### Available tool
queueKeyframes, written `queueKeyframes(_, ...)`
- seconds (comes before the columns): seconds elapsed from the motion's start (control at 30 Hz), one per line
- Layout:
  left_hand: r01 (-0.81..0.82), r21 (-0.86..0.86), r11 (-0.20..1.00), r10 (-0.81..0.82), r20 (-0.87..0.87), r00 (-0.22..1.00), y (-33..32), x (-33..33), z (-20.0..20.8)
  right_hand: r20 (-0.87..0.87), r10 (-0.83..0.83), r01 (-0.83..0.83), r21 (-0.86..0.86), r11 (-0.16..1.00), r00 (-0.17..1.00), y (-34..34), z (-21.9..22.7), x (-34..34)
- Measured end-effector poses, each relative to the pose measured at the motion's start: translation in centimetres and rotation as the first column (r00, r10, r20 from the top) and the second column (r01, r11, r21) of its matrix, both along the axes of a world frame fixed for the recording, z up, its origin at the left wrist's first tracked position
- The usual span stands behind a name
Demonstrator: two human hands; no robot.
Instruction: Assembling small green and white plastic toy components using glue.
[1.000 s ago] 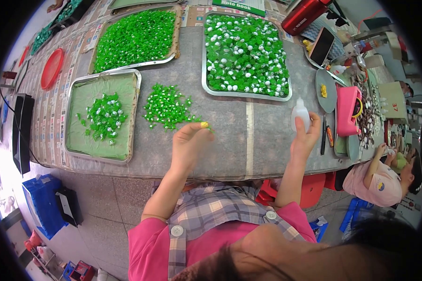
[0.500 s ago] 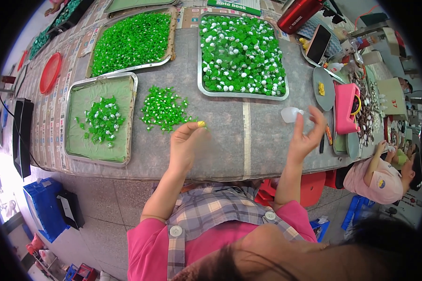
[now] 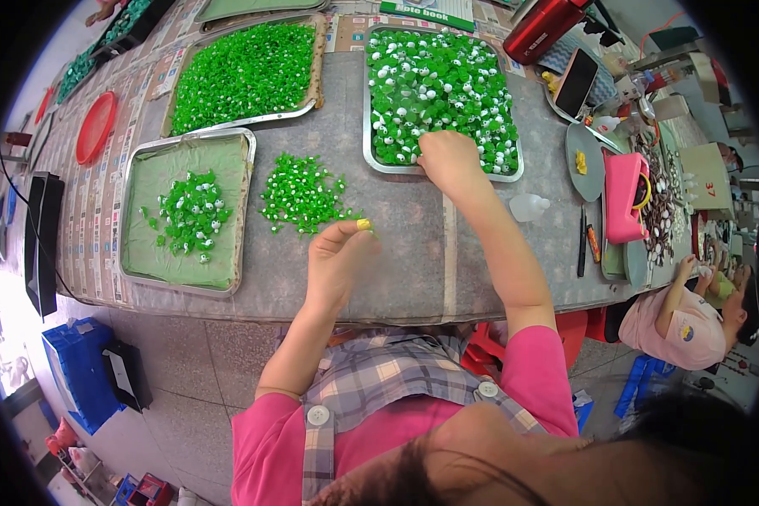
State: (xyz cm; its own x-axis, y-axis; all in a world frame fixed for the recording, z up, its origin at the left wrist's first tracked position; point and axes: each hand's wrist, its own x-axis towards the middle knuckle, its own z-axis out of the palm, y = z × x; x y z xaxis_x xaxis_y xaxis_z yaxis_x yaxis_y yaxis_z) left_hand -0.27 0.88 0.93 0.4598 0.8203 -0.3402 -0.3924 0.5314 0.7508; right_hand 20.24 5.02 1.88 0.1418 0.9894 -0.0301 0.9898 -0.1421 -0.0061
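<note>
My left hand point(image 3: 336, 263) hovers just above the table, thumb and finger pinched, with a yellow cover point(image 3: 363, 224) on one fingertip. Whatever is in the pinch is too small to make out. Beside it lies a loose pile of small green and white pieces point(image 3: 302, 196). My right hand point(image 3: 452, 162) reaches to the near edge of a metal tray point(image 3: 506, 178) heaped with green pieces bearing white, dark-marked balls point(image 3: 434, 84). Its fingers are curled down at the pieces, and the fingertips are mostly hidden.
At left, a green-lined tray point(image 3: 133, 221) holds a small heap; behind it stands a fuller tray point(image 3: 244, 72). A white squeeze bottle point(image 3: 527, 207), pens point(image 3: 582, 240), a pink container point(image 3: 622, 198), a phone point(image 3: 576, 82) and a red flask point(image 3: 544, 32) lie rightward. Another person point(image 3: 683, 320) sits at far right.
My right hand has moved left and away from me, from beside the white bottle to the front edge of the heaped tray. My left hand stays almost where it was.
</note>
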Motion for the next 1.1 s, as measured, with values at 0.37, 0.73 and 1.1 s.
queueKeyframes(0.37,0.114,0.066,0.991,-0.115,0.012,0.993,-0.2,0.9,-0.8,-0.882,0.106,-0.034,0.102,0.994,0.459,-8.5,2.8,-2.7)
queueKeyframes(0.73,0.128,0.042,0.991,-0.129,0.017,0.991,-0.5,0.7,-0.6,-0.930,0.048,0.296,-0.067,0.953,-0.365,-11.3,-0.5,-3.8)
queueKeyframes(1.1,0.154,0.063,0.986,-0.150,-0.058,0.987,-1.0,1.1,-0.2,-0.905,0.047,0.358,-0.119,0.926,-0.423,-11.6,0.0,-5.3)
